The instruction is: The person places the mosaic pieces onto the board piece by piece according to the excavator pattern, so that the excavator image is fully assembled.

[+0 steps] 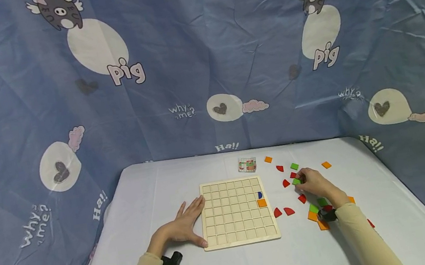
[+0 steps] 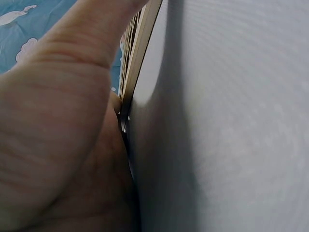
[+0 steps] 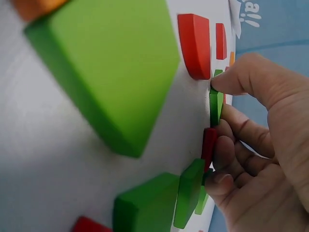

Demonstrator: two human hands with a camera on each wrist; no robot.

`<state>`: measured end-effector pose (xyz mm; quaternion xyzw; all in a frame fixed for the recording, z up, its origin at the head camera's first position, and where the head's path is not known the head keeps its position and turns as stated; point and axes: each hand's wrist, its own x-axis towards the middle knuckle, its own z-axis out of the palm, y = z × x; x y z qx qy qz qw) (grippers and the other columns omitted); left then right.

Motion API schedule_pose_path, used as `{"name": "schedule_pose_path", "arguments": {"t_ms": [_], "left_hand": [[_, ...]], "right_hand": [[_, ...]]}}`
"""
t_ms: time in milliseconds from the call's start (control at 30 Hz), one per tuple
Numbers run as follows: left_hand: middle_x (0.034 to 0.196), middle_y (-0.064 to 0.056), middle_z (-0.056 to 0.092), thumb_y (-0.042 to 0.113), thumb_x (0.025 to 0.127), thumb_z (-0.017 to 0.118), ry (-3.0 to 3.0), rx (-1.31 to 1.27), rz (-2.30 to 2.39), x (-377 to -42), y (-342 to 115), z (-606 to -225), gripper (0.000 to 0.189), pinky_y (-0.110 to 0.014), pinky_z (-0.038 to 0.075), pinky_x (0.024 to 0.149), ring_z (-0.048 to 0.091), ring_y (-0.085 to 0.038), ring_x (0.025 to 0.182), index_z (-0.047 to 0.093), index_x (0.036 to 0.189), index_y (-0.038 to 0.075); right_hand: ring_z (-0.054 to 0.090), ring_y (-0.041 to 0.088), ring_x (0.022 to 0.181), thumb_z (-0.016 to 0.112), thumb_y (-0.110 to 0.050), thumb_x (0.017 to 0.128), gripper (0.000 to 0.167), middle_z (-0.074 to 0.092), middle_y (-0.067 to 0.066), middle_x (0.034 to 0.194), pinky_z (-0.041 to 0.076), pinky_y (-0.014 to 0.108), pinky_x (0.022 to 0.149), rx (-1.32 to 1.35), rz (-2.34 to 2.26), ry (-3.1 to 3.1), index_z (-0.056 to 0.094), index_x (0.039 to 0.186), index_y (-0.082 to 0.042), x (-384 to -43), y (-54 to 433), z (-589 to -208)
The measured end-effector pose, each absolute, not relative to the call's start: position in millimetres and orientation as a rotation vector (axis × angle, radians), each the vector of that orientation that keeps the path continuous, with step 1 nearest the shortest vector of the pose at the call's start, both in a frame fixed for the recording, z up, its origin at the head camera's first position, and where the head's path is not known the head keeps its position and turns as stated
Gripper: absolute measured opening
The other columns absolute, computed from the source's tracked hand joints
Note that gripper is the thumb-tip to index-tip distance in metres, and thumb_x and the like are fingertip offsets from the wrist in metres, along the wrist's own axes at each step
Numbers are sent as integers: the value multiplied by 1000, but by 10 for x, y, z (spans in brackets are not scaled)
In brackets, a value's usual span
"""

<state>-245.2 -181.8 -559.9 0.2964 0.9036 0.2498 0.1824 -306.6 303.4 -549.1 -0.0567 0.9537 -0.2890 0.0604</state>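
Observation:
A wooden grid board [image 1: 242, 242] lies on the white table. My left hand [image 1: 183, 226] rests along its left edge, fingers spread and thumb at the near corner; in the left wrist view the palm hides most of the board [image 2: 140, 53]. Inside the grid, at the right, sit a blue half-round piece [image 1: 260, 195] and an orange square [image 1: 262, 203]. Right of the board, my right hand [image 1: 315, 182] pinches a green square block [image 3: 216, 107] between thumb and finger, low at the table. The curled lower fingers are beside a red piece [image 3: 208, 142].
Loose pieces lie around my right hand and under its wrist: red quarter-rounds [image 1: 289, 211], a green square [image 1: 295, 166] and orange squares [image 1: 326, 164]. A small printed picture card [image 1: 247, 165] lies behind the board. A blue patterned cloth [image 1: 172, 88] hangs behind the table.

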Motion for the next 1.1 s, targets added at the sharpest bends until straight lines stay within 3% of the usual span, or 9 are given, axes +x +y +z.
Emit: {"name": "schedule_pose_path", "arguments": {"t_ms": [367,733,1100], "left_hand": [[164,-6,-6,63,62,81,2543,830,695,-2430,-1829,-5615,135,-55,-13,119,-6,-26,151,1,155,8],[164,-7,-7,64,62,80,2541,834,693,-2437,-1849,-5611,135,-55,-14,118,-6,-26,151,1,155,8],[164,-7,-7,64,63,80,2539,867,700,-2455,-1842,-5592,134,-56,-13,118,-7,-27,151,0,155,8]], "right_hand": [[56,17,81,77,-19,76,33,63,7,91,51,30,72,-183,-924,2878,61,99,-2,-3000,2951,-5505],[51,13,73,77,-14,77,24,58,1,84,46,23,61,-497,-924,2865,62,94,-8,-2916,2412,-5366],[50,10,76,75,-16,78,22,58,-3,89,46,21,66,-804,-838,2803,63,96,-11,-2934,1873,-5324]]}}
